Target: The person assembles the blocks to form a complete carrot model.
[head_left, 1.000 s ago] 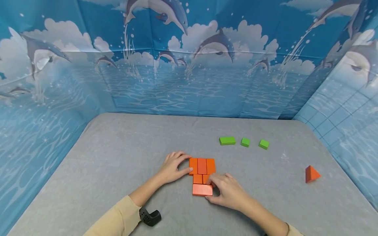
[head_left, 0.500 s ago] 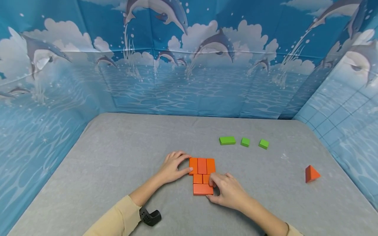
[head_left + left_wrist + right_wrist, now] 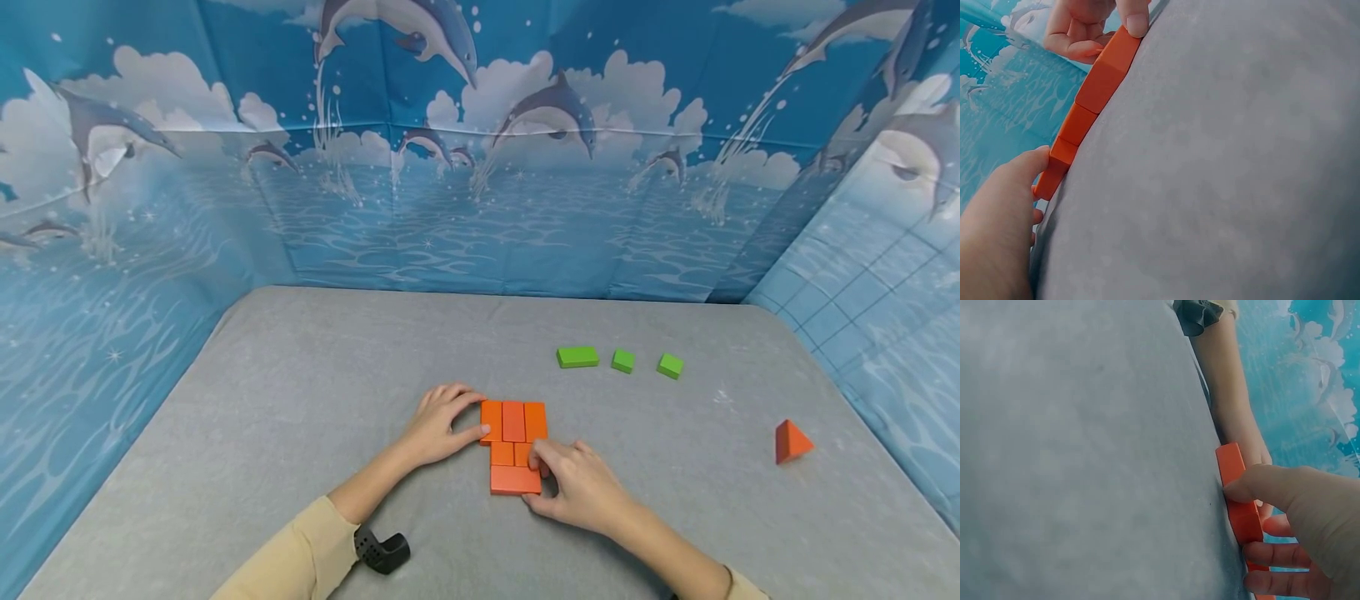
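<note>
Orange blocks lie flat together in the head view. Three upright rectangles form the far row, with a middle one point(image 3: 513, 422) between the other two. Below them sit two small squares, the left one point(image 3: 502, 454) in full view and the right one partly covered by fingers. A wide orange block point(image 3: 514, 481) lies crosswise nearest me. My left hand point(image 3: 441, 427) holds the far row's left block point(image 3: 491, 417) at its left side, thumb and index finger on it. My right hand point(image 3: 577, 487) grips the wide block's right end, thumb at its near edge and curled fingers above.
Toward the back right lie a long green block point(image 3: 577, 357) and two small green ones, the nearer-left point(image 3: 622, 361) and the farther-right point(image 3: 670, 366). An orange triangular block point(image 3: 792, 442) stands far right. Patterned blue cloth point(image 3: 465, 225) borders the grey table point(image 3: 337, 350).
The wide orange block has shifted slightly right and away from me, against the small squares, with my right hand moving along. My left hand stays in place.
</note>
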